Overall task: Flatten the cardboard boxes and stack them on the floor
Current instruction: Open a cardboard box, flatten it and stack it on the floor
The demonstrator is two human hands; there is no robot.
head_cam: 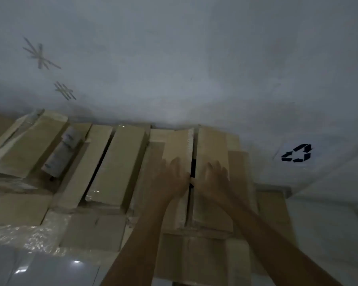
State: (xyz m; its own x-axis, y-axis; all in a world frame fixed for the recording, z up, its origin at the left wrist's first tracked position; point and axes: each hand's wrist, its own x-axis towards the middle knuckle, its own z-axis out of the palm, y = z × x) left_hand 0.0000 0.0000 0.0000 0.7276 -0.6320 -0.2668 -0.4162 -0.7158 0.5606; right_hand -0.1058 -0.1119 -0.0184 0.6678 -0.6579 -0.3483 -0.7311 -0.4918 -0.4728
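1. Cardboard boxes (116, 162) lie against the wall (174, 58) on the floor (50, 269).
2. Nearest box (211, 153): light, stiff; flaps likely fold best pressed near the seam.
3. Left hand (172, 176) and right hand (215, 178) press flat, fingers spread, gripping nothing.

I see a pale grey-white wall (174, 58) filling the upper half of my view. On its left sit two patches of crossed tape strips (40, 54), one above the other. At the right, a white sheet shows a black recycling symbol (297, 153). Glossy light floor tiles (39, 269) catch a glare at lower left, just beside crinkled clear plastic wrap (25, 236). The picture is blurred.
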